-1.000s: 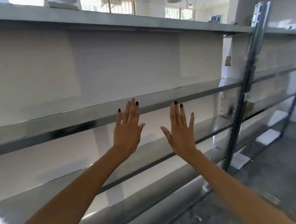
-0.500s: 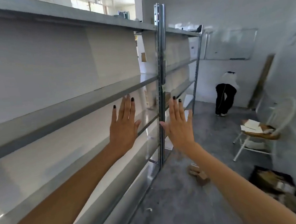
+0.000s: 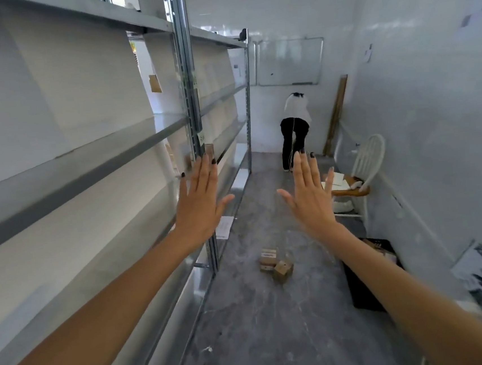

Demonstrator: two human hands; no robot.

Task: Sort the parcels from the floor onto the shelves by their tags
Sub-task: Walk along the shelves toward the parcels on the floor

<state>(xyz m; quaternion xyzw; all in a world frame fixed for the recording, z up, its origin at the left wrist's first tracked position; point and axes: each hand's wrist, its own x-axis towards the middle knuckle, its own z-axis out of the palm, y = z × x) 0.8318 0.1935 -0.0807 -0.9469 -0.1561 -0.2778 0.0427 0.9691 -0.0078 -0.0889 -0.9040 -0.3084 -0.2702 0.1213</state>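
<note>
Both hands empty. Left hand (image 3: pixel 198 213) and right hand (image 3: pixel 313 201) raised in front, palms forward, fingers straight and spread, holding nothing and touching nothing. The left shows against the shelves (image 3: pixel 71 175), the right over the open aisle. Step in hand, as I judge it: the start of a fetch, with no parcel picked up yet. Shelves run along the left side; the near bays look bare. Parcels (image 3: pixel 274 263), a small cluster of brown boxes, lie on the floor (image 3: pixel 262 327) ahead, just right of the foot of the shelves' upright. They sit below and between the two hands as seen from the head camera, well apart from both and out of reach. A dark crate (image 3: pixel 361 285) by the right wall seems to hold more packages; contents blurred. A chair (image 3: pixel 370 158) stands beyond it, and another person (image 3: pixel 294 124) bends over at the far end. Next move likely calls for walking forward, stooping, lowering a hand to one box and turning it to find the tag. Tags are too small to read from here, so the target shelf can't be judged.
</note>
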